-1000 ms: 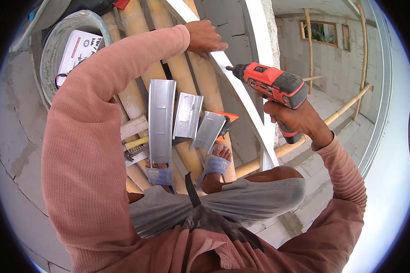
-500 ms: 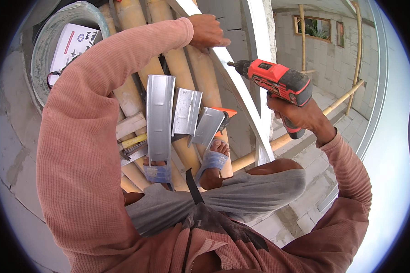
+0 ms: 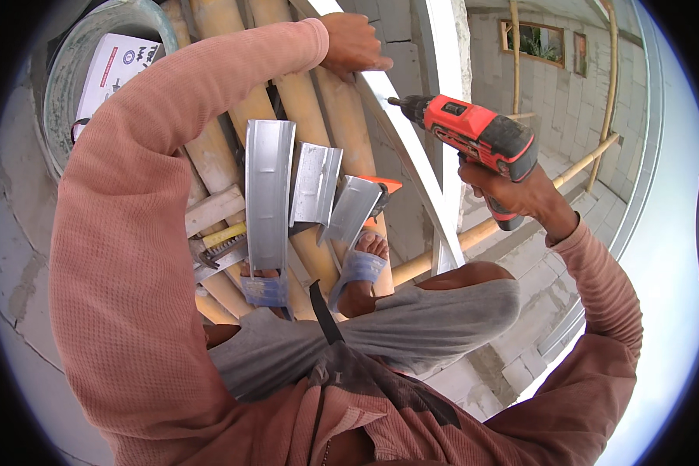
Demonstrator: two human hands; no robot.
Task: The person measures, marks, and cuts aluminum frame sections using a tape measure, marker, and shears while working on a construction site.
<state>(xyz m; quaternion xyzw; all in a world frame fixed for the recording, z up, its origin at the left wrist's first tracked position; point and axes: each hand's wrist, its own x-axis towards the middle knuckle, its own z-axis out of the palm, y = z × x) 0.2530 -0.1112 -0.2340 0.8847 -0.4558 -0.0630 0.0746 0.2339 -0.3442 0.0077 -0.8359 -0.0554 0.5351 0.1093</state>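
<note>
My left hand (image 3: pixel 355 45) is closed around the upper part of a silvery-white metal channel (image 3: pixel 418 159) that slants down to the right. Gripped by its handle in my right hand (image 3: pixel 520 190) is a red and black cordless drill (image 3: pixel 474 133). The drill points left, with its bit at the channel's face a little below my left hand; I cannot tell whether the tip touches. Below, three cut pieces of grey metal channel lie side by side, a long one (image 3: pixel 269 194), a middle one (image 3: pixel 316 182) and a short one (image 3: pixel 351 208).
Bamboo poles (image 3: pixel 299 101) form the platform under my sandalled feet. A bucket (image 3: pixel 58 116) holding a white box (image 3: pixel 120 66) stands at upper left. A hammer (image 3: pixel 210 255) and a yellow-handled brush (image 3: pixel 225 235) lie left of the cut pieces. A bamboo rail (image 3: pixel 567 182) crosses at right.
The drill has shifted slightly up and its rear end a little to the right. My left hand stays on the channel. The whole view has moved slightly.
</note>
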